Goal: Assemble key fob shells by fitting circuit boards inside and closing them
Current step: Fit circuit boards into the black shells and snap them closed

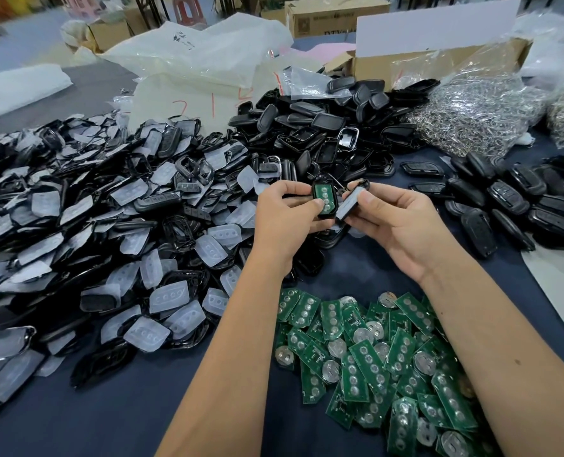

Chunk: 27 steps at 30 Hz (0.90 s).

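a dark blue worktop point(135, 407) carries a wide heap of black shell halves with clear button pads point(86, 232) on the left, plain black shell backs point(323, 123) farther off, closed fobs point(511, 206) on the right, and green circuit boards point(366, 357) near the person. above the boards, the left hand point(284, 216) grips a shell half point(323, 201) with a green board seated inside it. just beside it, the right hand point(396, 225) pinches a second shell piece point(351, 201), tilted and nearly touching the first.

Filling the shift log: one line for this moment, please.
left hand: holds shell half, circuit board seated | right hand: holds cover half beside it | fob not yet closed
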Each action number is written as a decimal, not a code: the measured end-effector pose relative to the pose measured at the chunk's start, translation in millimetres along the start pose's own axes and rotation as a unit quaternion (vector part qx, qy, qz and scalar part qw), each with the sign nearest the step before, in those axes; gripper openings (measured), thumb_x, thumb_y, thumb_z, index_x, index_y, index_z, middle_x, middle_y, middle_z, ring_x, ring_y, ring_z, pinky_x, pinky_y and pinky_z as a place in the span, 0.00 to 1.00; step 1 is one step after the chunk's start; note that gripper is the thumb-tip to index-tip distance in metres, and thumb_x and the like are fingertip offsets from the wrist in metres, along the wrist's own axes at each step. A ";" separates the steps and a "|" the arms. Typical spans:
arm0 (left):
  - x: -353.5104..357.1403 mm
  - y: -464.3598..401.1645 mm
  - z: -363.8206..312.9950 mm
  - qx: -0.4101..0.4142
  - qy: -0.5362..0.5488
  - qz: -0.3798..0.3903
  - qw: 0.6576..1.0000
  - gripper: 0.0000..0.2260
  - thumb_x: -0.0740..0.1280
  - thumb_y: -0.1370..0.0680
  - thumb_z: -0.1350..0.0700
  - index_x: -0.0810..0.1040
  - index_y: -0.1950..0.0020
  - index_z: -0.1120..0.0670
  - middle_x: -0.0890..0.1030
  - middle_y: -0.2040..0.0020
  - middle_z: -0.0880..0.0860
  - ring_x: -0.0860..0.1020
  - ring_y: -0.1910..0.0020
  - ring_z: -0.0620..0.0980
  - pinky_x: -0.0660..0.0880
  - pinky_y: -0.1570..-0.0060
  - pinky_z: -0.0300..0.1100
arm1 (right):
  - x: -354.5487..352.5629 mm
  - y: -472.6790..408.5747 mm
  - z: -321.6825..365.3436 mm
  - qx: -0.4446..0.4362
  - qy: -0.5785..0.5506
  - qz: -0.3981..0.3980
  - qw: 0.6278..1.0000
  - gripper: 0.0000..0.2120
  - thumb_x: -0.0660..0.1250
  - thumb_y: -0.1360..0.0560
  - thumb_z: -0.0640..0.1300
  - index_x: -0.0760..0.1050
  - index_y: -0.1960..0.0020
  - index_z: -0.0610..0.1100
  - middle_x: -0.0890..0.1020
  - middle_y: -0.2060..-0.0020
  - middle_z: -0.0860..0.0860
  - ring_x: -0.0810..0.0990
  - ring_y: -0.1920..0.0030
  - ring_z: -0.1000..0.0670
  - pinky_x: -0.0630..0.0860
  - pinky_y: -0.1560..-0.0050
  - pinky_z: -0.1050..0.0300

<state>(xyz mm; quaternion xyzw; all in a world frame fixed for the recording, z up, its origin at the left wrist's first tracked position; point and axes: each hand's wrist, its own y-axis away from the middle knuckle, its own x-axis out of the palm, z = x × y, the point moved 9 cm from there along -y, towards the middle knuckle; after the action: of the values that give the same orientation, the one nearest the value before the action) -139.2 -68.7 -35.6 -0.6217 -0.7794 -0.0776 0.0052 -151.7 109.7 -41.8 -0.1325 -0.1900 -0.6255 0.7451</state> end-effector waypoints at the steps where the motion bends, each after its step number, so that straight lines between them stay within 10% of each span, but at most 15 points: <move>1: 0.8 0.7 -1.7 0.010 -0.004 0.004 1.000 0.07 0.71 0.23 0.69 0.78 0.48 0.60 0.87 0.62 0.51 0.86 0.65 0.50 0.84 0.61 0.43 | -0.6 -0.3 0.3 -0.004 0.001 -0.004 1.000 0.15 0.71 0.28 0.40 0.82 0.43 0.36 0.88 0.51 0.43 0.87 0.49 0.47 0.84 0.48 0.55; 23: 38.2 25.1 -33.5 0.281 -0.290 0.039 0.914 0.09 0.78 0.27 0.60 0.86 0.49 0.52 0.84 0.57 0.39 0.82 0.60 0.35 0.81 0.55 0.36 | -20.9 0.2 0.6 -0.027 0.060 -0.097 0.993 0.03 0.78 0.28 0.39 0.88 0.54 0.42 0.88 0.54 0.39 0.87 0.56 0.43 0.86 0.54 0.51; 27: 38.2 26.1 -35.4 0.292 -0.283 0.032 0.913 0.12 0.80 0.30 0.63 0.87 0.48 0.52 0.83 0.56 0.43 0.82 0.57 0.38 0.79 0.54 0.33 | -23.0 1.1 3.6 -0.046 0.071 -0.120 0.989 0.20 0.81 0.36 0.47 0.85 0.48 0.37 0.87 0.55 0.38 0.87 0.57 0.42 0.85 0.56 0.50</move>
<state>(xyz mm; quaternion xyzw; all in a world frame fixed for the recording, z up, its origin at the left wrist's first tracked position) -125.7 -30.6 6.3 -0.6128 -0.7158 0.3332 -0.0319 -154.4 131.8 -48.9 -0.0983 -0.1226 -0.7258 0.6697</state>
